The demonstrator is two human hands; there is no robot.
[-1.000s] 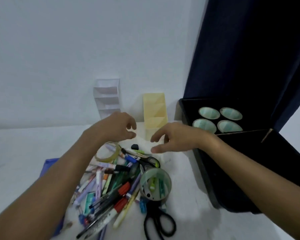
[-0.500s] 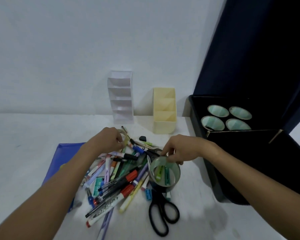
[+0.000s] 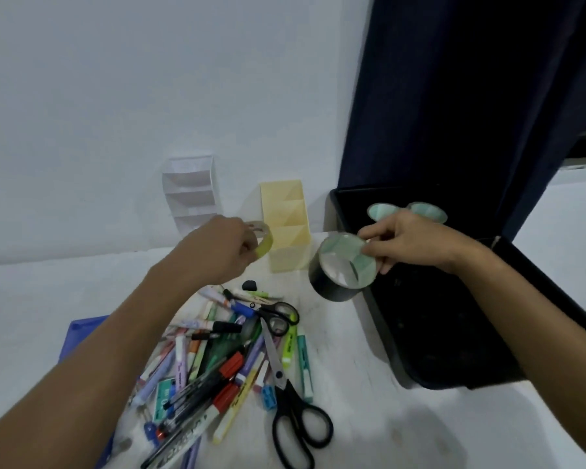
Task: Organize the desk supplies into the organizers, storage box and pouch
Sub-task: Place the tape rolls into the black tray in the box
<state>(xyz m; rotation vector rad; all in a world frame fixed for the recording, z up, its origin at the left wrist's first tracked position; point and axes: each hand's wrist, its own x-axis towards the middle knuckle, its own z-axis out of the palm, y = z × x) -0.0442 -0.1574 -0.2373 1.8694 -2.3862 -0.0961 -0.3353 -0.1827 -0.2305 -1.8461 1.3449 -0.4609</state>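
The left hand point(image 3: 224, 247) is curled round a thin yellowish tape ring point(image 3: 264, 240), held up in the air just in front of the yellow organizer point(image 3: 286, 225). The right hand point(image 3: 406, 240) pinches the rim of a wide dark tape roll point(image 3: 342, 269), lifted clear of the table point(image 3: 352, 434) at the near-left edge of the black box point(image 3: 454, 316), whose far end holds more rolls point(image 3: 423, 211). A white organizer point(image 3: 192, 191) stands against the wall, left of the yellow one. Below the hands lies the heap of pens and markers point(image 3: 217, 363), with small scissors point(image 3: 278, 316) at its top and large black scissors point(image 3: 295, 411) at its right. A blue pouch point(image 3: 82, 336) lies partly hidden under the left forearm. One marker near the bottom bears dark lettering, too blurred to read; a green label in the heap is likewise unreadable.
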